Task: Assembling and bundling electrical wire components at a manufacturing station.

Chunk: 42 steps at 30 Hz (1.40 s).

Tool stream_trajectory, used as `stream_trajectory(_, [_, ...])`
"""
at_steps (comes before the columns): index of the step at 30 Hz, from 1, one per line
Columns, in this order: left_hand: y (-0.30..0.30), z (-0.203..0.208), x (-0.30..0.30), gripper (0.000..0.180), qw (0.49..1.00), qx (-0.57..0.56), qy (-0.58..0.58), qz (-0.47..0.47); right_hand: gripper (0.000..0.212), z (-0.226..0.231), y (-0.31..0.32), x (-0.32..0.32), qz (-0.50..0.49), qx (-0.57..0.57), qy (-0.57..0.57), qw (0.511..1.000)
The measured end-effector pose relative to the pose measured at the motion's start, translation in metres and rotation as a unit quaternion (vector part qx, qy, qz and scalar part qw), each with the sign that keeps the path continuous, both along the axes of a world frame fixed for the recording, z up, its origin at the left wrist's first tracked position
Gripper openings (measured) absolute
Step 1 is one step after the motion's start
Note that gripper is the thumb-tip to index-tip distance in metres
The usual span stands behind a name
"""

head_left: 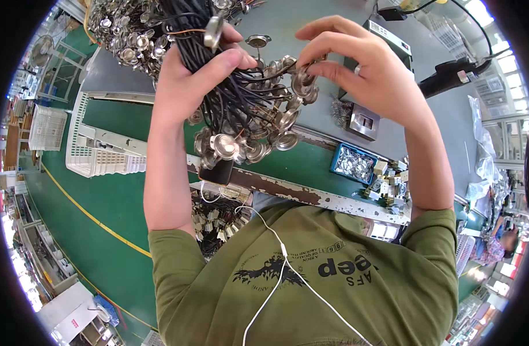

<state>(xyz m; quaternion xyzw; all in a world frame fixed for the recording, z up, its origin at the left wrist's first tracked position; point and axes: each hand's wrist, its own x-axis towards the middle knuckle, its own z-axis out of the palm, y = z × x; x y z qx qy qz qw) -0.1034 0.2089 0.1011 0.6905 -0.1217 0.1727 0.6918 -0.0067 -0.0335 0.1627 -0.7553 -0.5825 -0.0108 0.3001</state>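
A thick bundle of black cables (221, 95) with round, silvery metal caps on their ends hangs across my left hand (181, 83). The fingers and thumb of that hand wrap round the bundle. To its right, my right hand (368, 60) has its thumb and fingers closed on one round metal cap (302, 82) at the bundle's edge. Several more metal caps (224, 146) dangle below on their cables. Part of the pinched cap is hidden behind the fingertips.
More capped cables (132, 37) lie heaped at the far left of the grey table (443, 130). A metal block (364, 121), a blue tray (346, 147) of small metal parts and loose connectors (390, 187) lie right. A black tool (449, 76) and white basket (80, 158) flank the area.
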Motion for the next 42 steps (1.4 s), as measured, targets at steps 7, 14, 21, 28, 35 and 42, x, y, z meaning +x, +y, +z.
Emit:
stream_trajectory(7, [-0.004, 0.009, -0.006, 0.025, 0.985, -0.149, -0.084, -0.012, 0.031, -0.076, -0.033, 0.006, 0.010, 0.148, -0.138, 0.979])
stream_trajectory(14, [-0.005, 0.007, -0.014, 0.017, 0.975, -0.174, -0.129, -0.043, 0.038, -0.045, -0.035, 0.012, 0.018, 0.229, 0.129, 0.965])
stream_trajectory(21, [-0.017, 0.014, -0.019, 0.013, 0.981, -0.104, -0.159, -0.035, 0.043, -0.043, 0.033, -0.014, 0.001, -0.037, 0.315, 0.949])
stream_trajectory(28, [-0.020, 0.012, -0.012, 0.010, 0.983, -0.110, -0.121, 0.083, 0.048, -0.100, 0.030, -0.056, -0.078, 0.362, 0.364, 0.855])
stream_trajectory(35, [-0.012, 0.002, -0.005, 0.011, 0.986, -0.096, -0.101, 0.088, 0.064, -0.112, -0.007, -0.088, -0.118, 0.209, 0.494, 0.835])
stream_trajectory(42, [-0.003, -0.004, -0.007, 0.018, 0.987, -0.117, -0.099, 0.055, 0.032, -0.080, -0.028, -0.045, -0.073, 0.042, 0.077, 0.994])
